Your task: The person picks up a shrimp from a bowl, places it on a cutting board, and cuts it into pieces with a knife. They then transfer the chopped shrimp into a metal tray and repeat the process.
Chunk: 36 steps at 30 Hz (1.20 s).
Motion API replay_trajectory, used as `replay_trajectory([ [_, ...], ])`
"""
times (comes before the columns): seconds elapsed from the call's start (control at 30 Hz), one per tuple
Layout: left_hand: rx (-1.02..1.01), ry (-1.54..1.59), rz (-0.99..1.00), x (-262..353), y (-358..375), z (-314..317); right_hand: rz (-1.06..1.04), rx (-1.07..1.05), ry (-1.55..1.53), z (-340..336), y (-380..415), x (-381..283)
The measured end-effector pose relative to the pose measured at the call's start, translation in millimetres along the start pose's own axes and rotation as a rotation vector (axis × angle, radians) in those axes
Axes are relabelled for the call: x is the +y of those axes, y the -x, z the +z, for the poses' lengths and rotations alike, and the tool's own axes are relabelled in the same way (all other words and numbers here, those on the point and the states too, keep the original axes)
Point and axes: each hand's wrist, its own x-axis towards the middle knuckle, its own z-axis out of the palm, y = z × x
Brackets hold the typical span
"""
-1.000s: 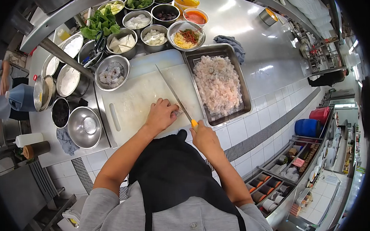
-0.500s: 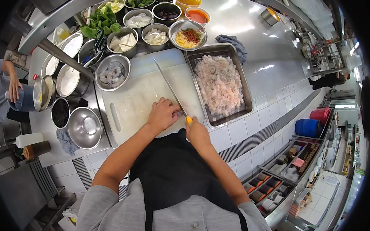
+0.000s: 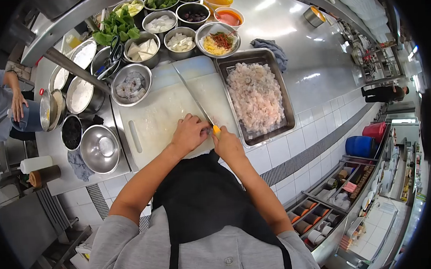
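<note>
Toward the near right side of the cutting board (image 3: 162, 122), a small greyish piece (image 3: 209, 131), mostly hidden, lies under the left hand (image 3: 190, 131). Its fingers are bent and pressed together, apparently pinching the piece against the board (too small to tell its exact shape). The right hand (image 3: 228, 146) has its fingers wrapped around the yellow handle (image 3: 216, 129) of the knife (image 3: 195, 98), by the board's near edge; the blade slants across the board, tip toward its far edge, heel just beside the left fingertips.

Cutting well here calls, I judge, for left fingertips tucked behind the knuckles, thumb drawn back, and short strokes, since the heel gives control but little margin for skin.

Right of the blade, a strip of board leaves some room before the metal tray (image 3: 227, 65) of chopped pale flesh (image 3: 257, 99), just beside the board's right edge. Left of the blade, the board runs wide, up to the metal bowl (image 3: 137, 102) of shrimp (image 3: 131, 87) at its far left corner. Containers (image 3: 185, 54) crowd beyond the far edge, so a long forward push could knock them; the tabletop (image 3: 312, 43) stretches right of the board, past the tray.
</note>
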Motion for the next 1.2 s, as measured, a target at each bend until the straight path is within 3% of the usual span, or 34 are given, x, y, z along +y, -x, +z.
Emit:
replay_trajectory([
  [0.13,0.048,0.028,-0.002,-3,2,5,0.044,-0.033,0.049,-28,37,-2],
  [0.27,0.052,0.03,-0.002,-4,3,6,-0.017,0.07,-0.04,15,-6,8],
  [0.57,0.114,0.064,0.018,-6,7,8,0.028,0.023,0.005,-1,25,1],
  [0.77,0.149,0.092,0.027,-3,6,3,-0.143,0.156,-0.083,15,-9,2],
  [0.97,0.24,0.219,0.089,-7,10,6,-0.111,0.147,-0.044,-5,2,15],
  [1.07,0.156,0.397,0.04,-7,10,1,-0.085,0.112,-0.042,-22,17,6],
  [1.2,0.144,0.275,0.129,-9,4,-4,-0.092,0.082,-0.027,-11,15,4],
])
